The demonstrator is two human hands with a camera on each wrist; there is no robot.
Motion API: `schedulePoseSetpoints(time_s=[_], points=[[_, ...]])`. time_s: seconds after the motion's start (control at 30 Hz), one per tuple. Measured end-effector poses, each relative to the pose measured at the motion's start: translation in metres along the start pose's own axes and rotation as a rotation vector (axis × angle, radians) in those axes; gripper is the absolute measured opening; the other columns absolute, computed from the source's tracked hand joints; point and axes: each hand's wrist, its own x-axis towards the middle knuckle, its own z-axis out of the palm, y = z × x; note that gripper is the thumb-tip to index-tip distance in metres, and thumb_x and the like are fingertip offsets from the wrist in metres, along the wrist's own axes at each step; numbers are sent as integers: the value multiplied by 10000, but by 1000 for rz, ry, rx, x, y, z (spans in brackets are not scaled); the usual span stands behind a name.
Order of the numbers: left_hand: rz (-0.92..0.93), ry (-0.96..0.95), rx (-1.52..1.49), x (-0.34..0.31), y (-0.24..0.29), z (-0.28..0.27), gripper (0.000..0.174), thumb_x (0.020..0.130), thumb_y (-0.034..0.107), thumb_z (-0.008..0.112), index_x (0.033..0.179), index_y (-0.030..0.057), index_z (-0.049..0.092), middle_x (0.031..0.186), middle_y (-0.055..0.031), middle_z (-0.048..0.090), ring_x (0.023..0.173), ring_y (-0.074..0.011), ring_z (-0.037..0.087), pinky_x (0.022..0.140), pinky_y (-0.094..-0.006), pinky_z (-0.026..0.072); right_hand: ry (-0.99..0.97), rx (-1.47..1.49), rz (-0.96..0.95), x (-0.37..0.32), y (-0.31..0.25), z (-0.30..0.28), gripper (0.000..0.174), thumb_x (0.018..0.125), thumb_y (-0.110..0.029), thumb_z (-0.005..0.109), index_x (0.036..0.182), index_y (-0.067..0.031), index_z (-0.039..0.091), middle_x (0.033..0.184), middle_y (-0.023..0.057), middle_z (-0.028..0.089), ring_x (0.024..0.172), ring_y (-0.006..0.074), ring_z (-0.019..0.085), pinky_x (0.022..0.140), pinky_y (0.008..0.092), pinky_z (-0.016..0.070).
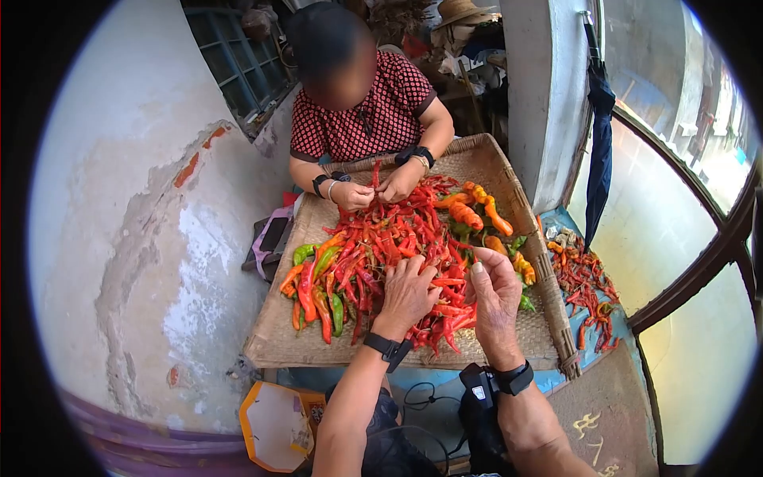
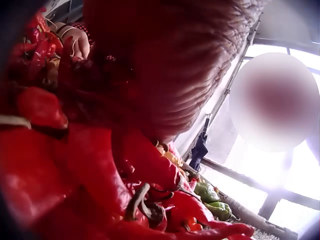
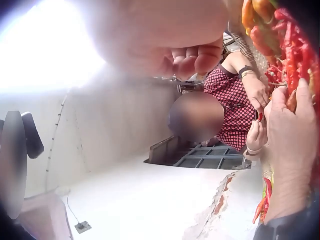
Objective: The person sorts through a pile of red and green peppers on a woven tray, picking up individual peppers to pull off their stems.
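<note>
Red peppers (image 1: 397, 230) lie heaped on a woven tray (image 1: 274, 326). My left hand (image 1: 407, 296) rests over the near part of the heap, its fingers slightly bent and touching peppers; the left wrist view shows its skin (image 2: 195, 65) close above red peppers (image 2: 95, 165). To its right my right hand (image 1: 497, 298) is raised over the heap's right side, thumb drawn up near the bent fingers. In the right wrist view the right hand (image 3: 170, 30) has curled fingertips; whether something small is between them cannot be made out.
Across the tray a person (image 1: 362, 119) handles peppers with both hands. Green and orange peppers (image 1: 465, 215) lie along the tray's sides. More peppers (image 1: 584, 282) lie on the floor at right, below a hanging umbrella (image 1: 600, 151). An orange-rimmed container (image 1: 274, 425) stands below the tray.
</note>
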Motion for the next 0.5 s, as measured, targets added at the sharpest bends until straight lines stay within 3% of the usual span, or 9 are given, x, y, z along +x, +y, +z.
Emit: schedulePoseSetpoints(time_s=[0.13,0.27,0.33,0.4,0.43,0.5], points=[[-17,6,-57,-16,-2,-9,411,720,252,723,1087,98,619,1166,-108,515,1054,-299,485,868,-451,400,-114,-37,-21,-5,-3,24,200,943,-94,546,1112,14,555,730,-30,526,588,31,458,513,188,401],[-33,-46,-125,-21,-15,-10,317,719,195,712,993,75,610,1142,-112,521,1059,-316,493,838,-452,428,-138,88,96,-9,5,54,198,942,-93,544,1109,14,550,729,-15,547,562,36,469,496,194,406],[-81,-14,-198,-20,-8,-22,266,732,152,685,959,60,581,1102,-131,534,1037,-331,511,834,-449,440,-143,268,248,-9,7,64,200,944,-98,540,1113,8,550,726,-7,555,556,43,482,481,195,412],[-52,35,-327,-21,-10,-26,257,756,113,650,985,39,561,1062,-149,546,988,-334,533,836,-442,448,-143,279,286,-11,15,64,202,943,-111,541,1112,0,552,732,-1,567,557,48,496,473,192,416],[-79,-56,-217,-23,-11,-32,274,782,96,617,1035,15,547,1053,-165,552,970,-344,545,849,-435,455,-95,272,288,-12,20,60,198,942,-116,544,1105,-3,554,735,-1,569,561,48,499,473,189,416],[-75,20,-334,-27,-16,-38,342,837,59,534,1172,-10,521,1168,-200,561,1097,-358,534,933,-412,444,-5,240,301,-23,32,46,185,938,-128,550,1083,-15,562,744,0,576,570,50,506,475,184,417]])
